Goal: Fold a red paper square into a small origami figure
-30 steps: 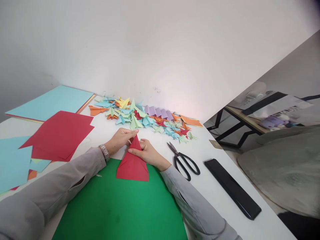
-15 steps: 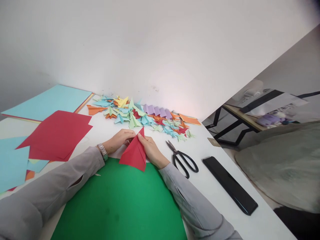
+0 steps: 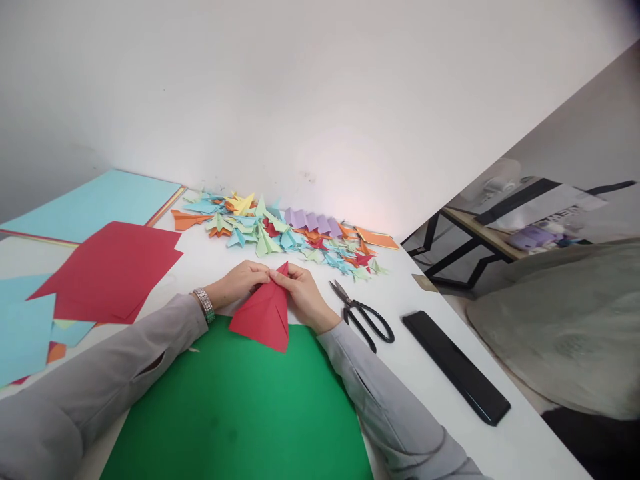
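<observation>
A folded red sheet of paper, pointed at the far end and wide toward me, is held over the far edge of a green sheet. My left hand pinches its left edge close to the tip; some of those fingers are hidden behind the paper. On the other side, my right hand grips the paper near the point, thumb on top. Crease lines show on its surface. Black-handled scissors lie with blades part-way apart, to the right of my right hand.
Folded paper pieces in many colours lie heaped along the wall. Red sheets and light blue sheets are at the left, with a larger paper stack behind. A long black case lies near the table's right edge.
Both hands still hold the red paper, whose wide end has swung slightly left and toward me. My right thumb has shifted left across the paper, closer to my left fingers.
</observation>
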Available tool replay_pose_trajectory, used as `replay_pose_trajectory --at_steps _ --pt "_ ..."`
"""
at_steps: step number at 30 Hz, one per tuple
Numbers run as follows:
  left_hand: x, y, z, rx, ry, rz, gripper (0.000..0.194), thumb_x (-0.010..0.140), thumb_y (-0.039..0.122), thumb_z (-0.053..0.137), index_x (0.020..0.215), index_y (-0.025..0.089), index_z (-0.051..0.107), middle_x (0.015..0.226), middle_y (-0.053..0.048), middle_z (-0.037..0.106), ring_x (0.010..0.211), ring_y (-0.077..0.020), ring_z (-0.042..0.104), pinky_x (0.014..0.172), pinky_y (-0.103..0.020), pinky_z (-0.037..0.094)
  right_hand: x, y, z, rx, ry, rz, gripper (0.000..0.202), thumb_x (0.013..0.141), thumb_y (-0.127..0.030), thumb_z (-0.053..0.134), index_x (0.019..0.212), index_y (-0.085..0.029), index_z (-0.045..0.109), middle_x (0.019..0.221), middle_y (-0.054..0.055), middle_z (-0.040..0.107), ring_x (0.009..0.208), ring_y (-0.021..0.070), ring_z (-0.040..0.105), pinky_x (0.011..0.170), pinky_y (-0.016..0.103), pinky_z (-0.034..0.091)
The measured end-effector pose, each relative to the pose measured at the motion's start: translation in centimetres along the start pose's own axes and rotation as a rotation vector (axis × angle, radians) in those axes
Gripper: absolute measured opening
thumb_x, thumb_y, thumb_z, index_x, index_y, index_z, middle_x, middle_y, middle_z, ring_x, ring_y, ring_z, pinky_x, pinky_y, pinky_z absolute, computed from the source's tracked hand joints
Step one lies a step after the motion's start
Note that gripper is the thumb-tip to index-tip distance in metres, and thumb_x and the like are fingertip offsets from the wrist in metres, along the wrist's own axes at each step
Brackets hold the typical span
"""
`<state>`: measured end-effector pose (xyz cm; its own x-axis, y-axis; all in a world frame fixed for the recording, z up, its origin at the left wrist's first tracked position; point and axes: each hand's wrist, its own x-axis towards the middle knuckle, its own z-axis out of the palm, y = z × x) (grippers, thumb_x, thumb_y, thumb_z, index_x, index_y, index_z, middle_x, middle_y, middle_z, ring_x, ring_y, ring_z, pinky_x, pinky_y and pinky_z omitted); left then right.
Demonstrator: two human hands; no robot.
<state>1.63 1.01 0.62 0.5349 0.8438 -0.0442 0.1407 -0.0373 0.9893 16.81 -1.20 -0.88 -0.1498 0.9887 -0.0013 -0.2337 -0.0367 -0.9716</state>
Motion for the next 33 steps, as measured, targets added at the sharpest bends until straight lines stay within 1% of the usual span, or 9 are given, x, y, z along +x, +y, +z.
replay_pose_trajectory --at_steps 6,10,13,16,19,23,25,29,33 --pt "-0.1 0.3 0.1 0.003 0.002 -0.001 0.024 0.065 0.029 0.05 0.049 0.019 0.036 0.049 0.007 0.029 0.049 -0.0084 0.024 0.049 -0.025 0.019 0.3 -0.2 -0.2 0.208 0.143 0.035 0.024 0.056 -0.029 0.083 0.058 -0.016 0.062 0.055 -0.004 0.058 0.052 0.0083 0.047 0.055 0.023 0.036" --pt "-0.4 0.8 0.1 -0.002 -0.001 -0.017 0.025 0.065 0.029 0.051 0.048 0.019 0.036 0.048 0.007 0.028 0.047 -0.008 0.023 0.047 -0.025 0.017 0.6 -0.3 -0.8 0.294 0.175 0.043 0.022 0.056 -0.025 0.083 0.061 -0.014 0.064 0.056 -0.003 0.061 0.052 0.0086 0.051 0.055 0.022 0.041" --pt "-0.4 0.8 0.1 -0.025 0.01 0.006 0.027 0.064 0.029 0.052 0.046 0.019 0.035 0.047 0.006 0.028 0.047 -0.0075 0.024 0.047 -0.025 0.018 1.1 -0.3 -1.4 0.395 0.238 0.056 0.02 0.06 -0.018 0.08 0.062 -0.016 0.061 0.057 -0.003 0.062 0.051 0.0093 0.054 0.054 0.022 0.045" --pt "-0.3 0.6 0.0 -0.066 0.0 0.014 0.024 0.063 0.027 0.051 0.045 0.018 0.037 0.044 0.006 0.031 0.045 -0.0081 0.033 0.047 -0.024 0.025 1.5 -0.4 -2.2 0.508 0.337 0.128 0.018 0.067 -0.013 0.075 0.064 -0.018 0.057 0.056 -0.004 0.062 0.05 0.0112 0.057 0.054 0.024 0.05" --pt "-0.2 0.2 -0.2 -0.114 -0.012 -0.011 0.02 0.062 0.025 0.05 0.045 0.018 0.042 0.043 0.005 0.038 0.043 -0.0104 0.044 0.048 -0.024 0.033 1.8 -0.7 -2.7 0.569 0.353 0.18 0.014 0.074 -0.012 0.068 0.067 -0.018 0.057 0.057 -0.002 0.064 0.049 0.0128 0.059 0.058 0.027 0.055" --pt "-0.1 -0.4 -0.5 -0.171 0.007 0.005 0.017 0.059 0.023 0.049 0.043 0.017 0.046 0.042 0.003 0.045 0.037 -0.01 0.045 0.043 -0.023 0.033 1.9 -1.1 -3.1 0.63 0.399 0.244 0.012 0.081 -0.015 0.061 0.07 -0.017 0.057 0.058 -0.001 0.066 0.05 0.0135 0.061 0.06 0.029 0.056" --pt "0.0 -0.6 -0.6 -0.2 0.026 0.023 0.017 0.059 0.023 0.049 0.043 0.016 0.047 0.041 0.002 0.046 0.037 -0.0095 0.044 0.042 -0.023 0.032 1.9 -1.0 -3.2 0.604 0.389 0.214 0.012 0.079 -0.014 0.064 0.07 -0.018 0.058 0.058 -0.001 0.066 0.051 0.0133 0.061 0.06 0.029 0.056" --pt "0.0 -0.4 -0.4 -0.219 0.072 0.018 0.02 0.064 0.028 0.052 0.048 0.016 0.051 0.042 0.002 0.048 0.039 -0.0095 0.045 0.043 -0.022 0.035 1.8 -0.7 -3.3 0.502 0.269 0.159 0.016 0.067 -0.016 0.076 0.068 -0.018 0.06 0.058 -0.002 0.065 0.051 0.0136 0.06 0.059 0.029 0.054" --pt "-0.1 0.1 0.0 -0.118 0.044 -0.037 0.026 0.069 0.038 0.061 0.059 0.014 0.057 0.048 0.002 0.052 0.044 -0.0097 0.048 0.047 -0.022 0.037 1.5 -0.4 -2.9 0.366 0.191 0.134 0.023 0.058 -0.024 0.083 0.067 -0.017 0.063 0.058 -0.002 0.065 0.051 0.0126 0.058 0.056 0.027 0.049"
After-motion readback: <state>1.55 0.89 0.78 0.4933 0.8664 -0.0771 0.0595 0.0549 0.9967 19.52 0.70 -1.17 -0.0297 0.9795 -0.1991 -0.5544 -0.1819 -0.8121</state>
